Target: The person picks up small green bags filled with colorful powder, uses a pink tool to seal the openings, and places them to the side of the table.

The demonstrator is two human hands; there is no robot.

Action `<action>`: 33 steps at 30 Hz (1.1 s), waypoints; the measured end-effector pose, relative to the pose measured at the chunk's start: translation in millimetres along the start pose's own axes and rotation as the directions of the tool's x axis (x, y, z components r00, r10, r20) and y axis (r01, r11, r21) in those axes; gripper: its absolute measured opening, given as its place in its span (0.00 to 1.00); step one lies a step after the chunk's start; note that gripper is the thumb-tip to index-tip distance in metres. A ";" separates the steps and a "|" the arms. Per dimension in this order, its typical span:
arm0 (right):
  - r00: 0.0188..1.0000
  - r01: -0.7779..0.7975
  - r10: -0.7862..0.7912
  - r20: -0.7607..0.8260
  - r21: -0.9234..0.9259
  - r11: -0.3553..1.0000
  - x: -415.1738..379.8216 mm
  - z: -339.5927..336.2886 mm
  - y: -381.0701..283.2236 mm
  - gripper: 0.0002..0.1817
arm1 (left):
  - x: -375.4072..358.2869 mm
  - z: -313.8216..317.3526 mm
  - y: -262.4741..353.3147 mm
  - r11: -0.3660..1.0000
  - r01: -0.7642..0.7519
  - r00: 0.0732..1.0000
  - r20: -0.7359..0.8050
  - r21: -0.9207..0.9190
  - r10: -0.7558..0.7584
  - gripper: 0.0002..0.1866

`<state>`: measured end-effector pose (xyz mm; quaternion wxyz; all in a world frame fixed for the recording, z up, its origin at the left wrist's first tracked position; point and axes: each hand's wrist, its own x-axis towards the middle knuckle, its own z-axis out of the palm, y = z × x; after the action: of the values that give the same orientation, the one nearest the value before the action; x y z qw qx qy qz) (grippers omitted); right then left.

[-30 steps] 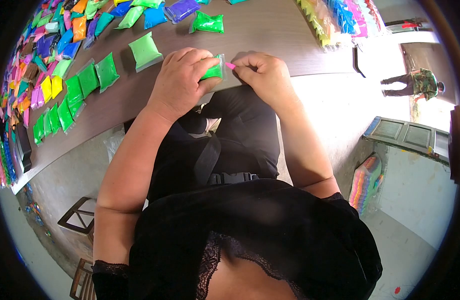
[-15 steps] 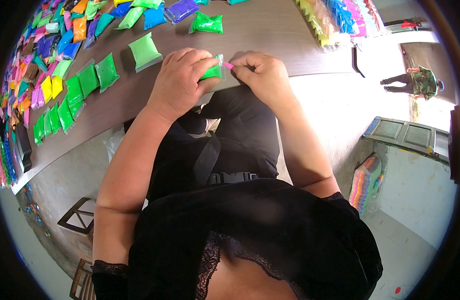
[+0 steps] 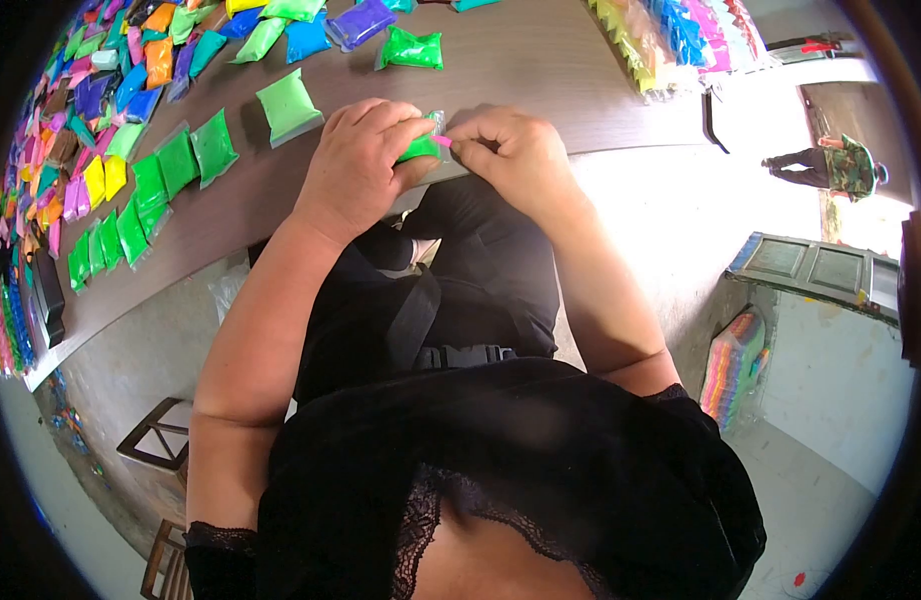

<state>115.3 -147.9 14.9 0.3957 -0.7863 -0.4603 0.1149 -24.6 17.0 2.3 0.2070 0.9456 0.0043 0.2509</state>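
My left hand [image 3: 366, 165] is closed on a small clear packet of bright green clay-like stuff [image 3: 418, 149], near the front edge of the table. Its fingers cover much of the packet, whose clear end points right. My right hand [image 3: 516, 150] pinches a small pink pointed piece [image 3: 443, 141] between thumb and forefinger. The pink tip overlaps the packet's clear end in this view. Left of my left hand lies a light green packet [image 3: 289, 106], and beyond the hands a bright green one [image 3: 413, 48].
Green packets [image 3: 178, 157] line the table's [image 3: 521, 60] left side, with a heap of many-coloured packets [image 3: 91, 90] behind them. Clear-wrapped coloured stacks [image 3: 671, 40] stand at the back right. A person [image 3: 846, 167] in a camouflage top is far off right. A wooden chair [image 3: 156, 435] stands lower left.
My right hand has moved slightly left, bringing the pink piece from beside the packet's clear end to over it. My left hand keeps its hold on the packet.
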 end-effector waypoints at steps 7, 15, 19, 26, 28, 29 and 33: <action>0.989 -0.143 0.140 0.037 0.111 0.983 -2.7 -10.1 -7.8 0.07 | -2.1 0.0 -1.5 1.000 -0.009 1.000 -0.005 -0.023 0.009 0.22; 0.843 -0.513 0.419 0.339 0.742 0.432 9.6 -14.4 -19.4 0.11 | 0.8 -11.9 -2.5 0.959 -0.045 0.975 -0.223 -0.280 -0.020 0.19; 0.846 -0.515 0.363 0.391 0.777 0.362 6.7 -16.7 -22.2 0.10 | 4.0 -18.1 4.3 0.955 -0.086 0.974 -0.228 -0.284 0.020 0.20; 0.854 -0.500 0.356 0.380 0.788 0.359 1.6 -19.7 -28.5 0.09 | 1.0 -17.8 8.8 0.958 -0.109 0.970 -0.238 -0.267 0.044 0.20; 0.854 -0.497 0.363 0.372 0.790 0.360 -0.2 -20.5 -29.5 0.08 | 0.1 -18.6 10.1 0.959 -0.114 0.970 -0.239 -0.260 0.051 0.21; 0.856 -0.491 0.372 0.359 0.788 0.372 -1.5 -21.4 -28.9 0.08 | -0.4 -19.1 10.3 0.960 -0.120 0.969 -0.239 -0.252 0.058 0.21; 0.867 -0.477 0.383 0.319 0.755 0.450 -2.3 -20.5 -30.0 0.08 | -1.8 -21.6 11.5 0.965 -0.125 0.970 -0.232 -0.230 0.071 0.21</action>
<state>106.3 -152.5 49.9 0.6449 -0.5970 -0.1599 0.4495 -37.6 14.6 23.0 0.3066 0.8783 -0.0504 0.3633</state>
